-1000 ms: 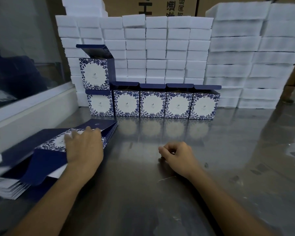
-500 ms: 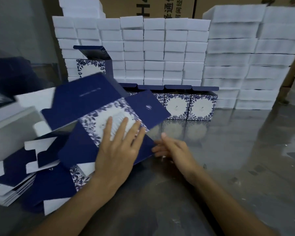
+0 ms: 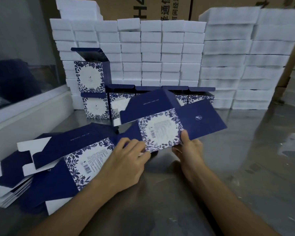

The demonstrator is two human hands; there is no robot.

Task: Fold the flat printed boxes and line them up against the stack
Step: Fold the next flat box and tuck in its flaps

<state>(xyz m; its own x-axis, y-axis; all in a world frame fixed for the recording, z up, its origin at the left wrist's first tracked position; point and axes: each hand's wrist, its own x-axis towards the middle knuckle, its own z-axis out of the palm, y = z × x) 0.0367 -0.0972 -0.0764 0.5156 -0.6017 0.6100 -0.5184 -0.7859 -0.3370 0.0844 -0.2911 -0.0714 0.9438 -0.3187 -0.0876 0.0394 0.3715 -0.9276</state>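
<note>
Left hand (image 3: 126, 160): pinches the flat box (image 3: 162, 126) at its near edge.
Right hand (image 3: 188, 150): grips the same edge, thumb on top.
Pile of flats (image 3: 58, 160): beside the left hand.

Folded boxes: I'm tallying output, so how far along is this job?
Done: six folded boxes stand against the white stack, five in a row and one on top at the left. In hand: the left hand and right hand hold one flat box, not yet folded. Left: the pile of flat boxes beside the left hand.
</note>
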